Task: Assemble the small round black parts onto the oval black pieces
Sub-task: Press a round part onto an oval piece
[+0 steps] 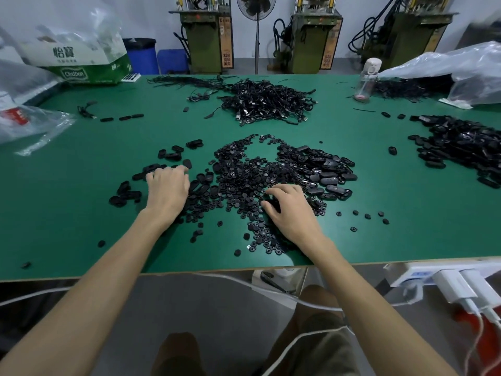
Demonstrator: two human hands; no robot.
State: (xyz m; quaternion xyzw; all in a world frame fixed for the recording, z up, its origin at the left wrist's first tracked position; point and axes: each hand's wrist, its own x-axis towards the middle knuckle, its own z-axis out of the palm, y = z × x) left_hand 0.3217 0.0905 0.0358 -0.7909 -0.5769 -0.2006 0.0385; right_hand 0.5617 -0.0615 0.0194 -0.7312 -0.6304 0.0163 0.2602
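Heaps of black parts covered the middle of the green table (67,226). The small round black parts (244,180) lay in a wide loose pile in the centre. The oval black pieces (332,176) were heaped just beside it on the right, with some more scattered on the left. The left hand (168,191) rested palm down on those left pieces, its fingers stretched forward and only slightly bent, not closed on anything. The right hand (294,215) lay on the near side of the round pile with its fingers curled. Something dark showed between thumb and forefinger, but I could not tell if it was pinched or was only the pile below. Farther back lay a tangle of black cables (268,101), and a second heap of oval pieces (461,147) was at the right edge. A clear water bottle (366,80), plastic bags (447,66) and a green-white carton (81,63) stood along the far side. Behind the table were a standing fan (256,36) and green machines (206,42).
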